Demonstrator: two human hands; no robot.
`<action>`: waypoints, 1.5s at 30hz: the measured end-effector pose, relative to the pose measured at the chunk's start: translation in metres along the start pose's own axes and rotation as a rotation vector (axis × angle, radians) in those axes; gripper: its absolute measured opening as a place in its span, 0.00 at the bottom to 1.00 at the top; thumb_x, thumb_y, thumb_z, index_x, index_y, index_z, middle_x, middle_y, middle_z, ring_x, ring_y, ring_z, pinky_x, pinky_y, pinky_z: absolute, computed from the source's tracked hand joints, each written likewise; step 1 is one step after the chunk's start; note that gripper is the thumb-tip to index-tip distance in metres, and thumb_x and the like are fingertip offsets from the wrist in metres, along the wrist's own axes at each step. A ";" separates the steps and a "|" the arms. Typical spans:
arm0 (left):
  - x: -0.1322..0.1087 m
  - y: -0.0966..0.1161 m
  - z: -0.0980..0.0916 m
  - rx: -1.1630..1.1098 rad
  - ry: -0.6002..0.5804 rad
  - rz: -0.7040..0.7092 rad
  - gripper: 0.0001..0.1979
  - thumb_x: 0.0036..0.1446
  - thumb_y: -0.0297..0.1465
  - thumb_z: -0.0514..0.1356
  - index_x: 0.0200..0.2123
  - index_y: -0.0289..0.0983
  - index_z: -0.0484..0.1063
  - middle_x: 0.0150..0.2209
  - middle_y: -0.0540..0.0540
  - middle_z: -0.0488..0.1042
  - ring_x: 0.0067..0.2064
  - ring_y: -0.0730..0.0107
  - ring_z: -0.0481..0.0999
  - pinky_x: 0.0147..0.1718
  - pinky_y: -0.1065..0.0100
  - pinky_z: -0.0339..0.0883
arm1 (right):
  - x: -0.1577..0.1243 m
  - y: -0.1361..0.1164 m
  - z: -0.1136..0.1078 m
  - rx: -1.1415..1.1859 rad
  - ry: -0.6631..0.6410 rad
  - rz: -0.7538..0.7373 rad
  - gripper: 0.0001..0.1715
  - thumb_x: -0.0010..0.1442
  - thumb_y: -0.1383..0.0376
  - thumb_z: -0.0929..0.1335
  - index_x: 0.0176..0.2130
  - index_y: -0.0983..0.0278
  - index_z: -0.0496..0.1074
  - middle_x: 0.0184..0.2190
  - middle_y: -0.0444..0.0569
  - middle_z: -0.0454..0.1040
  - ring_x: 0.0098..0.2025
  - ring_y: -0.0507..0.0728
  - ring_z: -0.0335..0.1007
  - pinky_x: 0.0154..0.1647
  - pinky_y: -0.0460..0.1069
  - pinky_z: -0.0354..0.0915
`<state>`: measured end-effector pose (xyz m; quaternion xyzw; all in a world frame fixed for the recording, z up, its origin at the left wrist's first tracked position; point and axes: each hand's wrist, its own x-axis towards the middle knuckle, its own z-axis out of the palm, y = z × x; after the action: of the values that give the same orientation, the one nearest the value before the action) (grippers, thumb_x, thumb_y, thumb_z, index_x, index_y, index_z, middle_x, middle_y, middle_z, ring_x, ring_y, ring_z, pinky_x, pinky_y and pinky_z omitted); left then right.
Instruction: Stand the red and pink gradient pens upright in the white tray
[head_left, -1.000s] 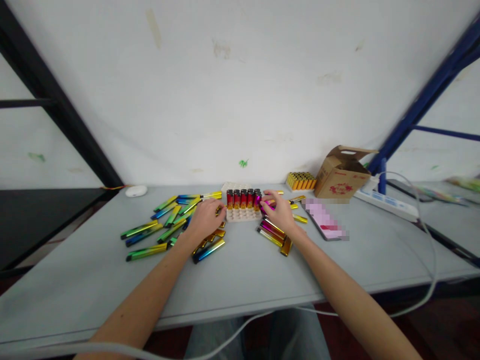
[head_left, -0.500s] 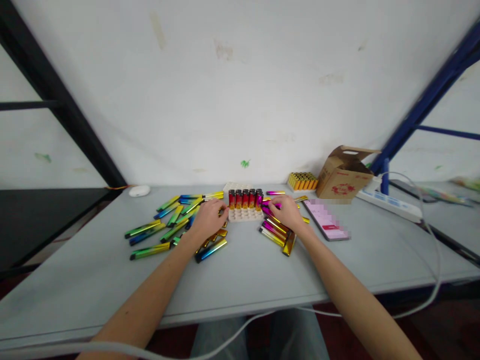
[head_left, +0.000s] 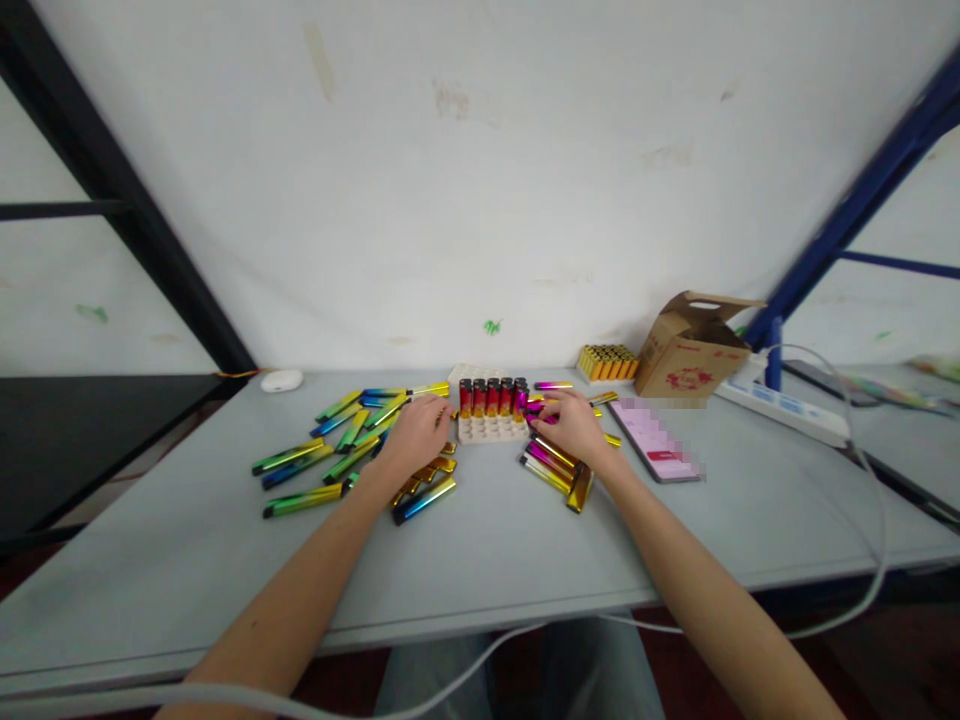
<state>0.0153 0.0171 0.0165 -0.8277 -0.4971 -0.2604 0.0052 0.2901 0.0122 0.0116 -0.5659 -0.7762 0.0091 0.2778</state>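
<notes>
Several red-and-gold tubes with black tops stand upright in a pale tray with round holes. A magenta tube stands at their right end. My left hand is curled at the tray's left side, fingertips close to it; what they pinch is too small to make out. Beside it lie shiny green, yellow and blue tubes with dark ends. At the tray's right, my right hand has its fingers bent together over magenta-and-gold tubes. Whatever its fingertips hold is hidden.
A block of yellow-orange cylinders stands by the wall, beside an open cardboard box. A phone lies right of my right hand. Farther right is a white power strip with a cable. A white oval case sits back left.
My right fingertips have shifted slightly, and the magenta piece that showed between them is no longer visible there. My left hand stays nearly in place. The upright tubes look unchanged.
</notes>
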 end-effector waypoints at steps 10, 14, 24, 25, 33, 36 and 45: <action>0.000 -0.003 0.001 -0.004 0.018 -0.037 0.17 0.61 0.27 0.44 0.39 0.36 0.74 0.42 0.40 0.78 0.46 0.58 0.75 0.50 0.57 0.68 | -0.002 -0.001 0.006 -0.008 0.030 -0.015 0.11 0.56 0.64 0.70 0.23 0.61 0.78 0.37 0.53 0.79 0.49 0.64 0.71 0.52 0.58 0.64; 0.000 -0.005 0.003 -0.012 0.020 -0.029 0.17 0.61 0.27 0.45 0.39 0.34 0.74 0.41 0.38 0.78 0.46 0.56 0.75 0.49 0.56 0.68 | -0.002 -0.001 0.009 -0.022 0.035 -0.022 0.13 0.59 0.66 0.68 0.24 0.62 0.78 0.37 0.54 0.79 0.48 0.63 0.71 0.53 0.57 0.63; 0.000 -0.008 0.003 -0.027 0.025 -0.030 0.16 0.61 0.28 0.46 0.39 0.35 0.74 0.42 0.40 0.77 0.46 0.58 0.75 0.50 0.57 0.67 | 0.001 -0.002 0.010 0.201 0.173 0.134 0.18 0.65 0.59 0.61 0.34 0.64 0.77 0.33 0.53 0.79 0.38 0.61 0.74 0.42 0.53 0.65; 0.001 -0.008 0.003 -0.031 0.026 -0.032 0.16 0.61 0.28 0.46 0.39 0.35 0.74 0.42 0.39 0.77 0.46 0.58 0.75 0.50 0.56 0.67 | 0.002 -0.001 0.010 0.242 0.187 0.161 0.19 0.65 0.58 0.60 0.35 0.64 0.76 0.33 0.53 0.79 0.37 0.61 0.74 0.41 0.53 0.65; 0.000 -0.006 0.002 -0.033 0.034 -0.026 0.16 0.61 0.28 0.46 0.39 0.36 0.74 0.42 0.40 0.77 0.46 0.58 0.75 0.50 0.56 0.67 | 0.010 0.000 0.010 0.844 0.174 0.392 0.22 0.60 0.47 0.60 0.29 0.61 0.67 0.21 0.46 0.72 0.24 0.56 0.68 0.25 0.49 0.63; 0.000 -0.006 0.002 -0.032 0.039 -0.021 0.16 0.62 0.29 0.46 0.39 0.36 0.74 0.42 0.40 0.77 0.46 0.58 0.75 0.50 0.57 0.67 | 0.013 -0.005 0.002 1.166 0.075 0.523 0.20 0.59 0.49 0.60 0.31 0.61 0.67 0.20 0.43 0.67 0.20 0.53 0.63 0.22 0.47 0.62; 0.000 0.004 -0.005 -0.045 0.221 -0.050 0.13 0.62 0.32 0.49 0.40 0.37 0.72 0.41 0.41 0.78 0.44 0.59 0.76 0.49 0.58 0.67 | 0.006 -0.022 -0.024 1.385 -0.106 0.372 0.23 0.62 0.48 0.60 0.36 0.62 0.72 0.22 0.45 0.66 0.21 0.52 0.59 0.19 0.45 0.59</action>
<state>0.0166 0.0137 0.0213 -0.7812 -0.5080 -0.3611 0.0349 0.2805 0.0026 0.0421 -0.3816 -0.4954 0.5740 0.5286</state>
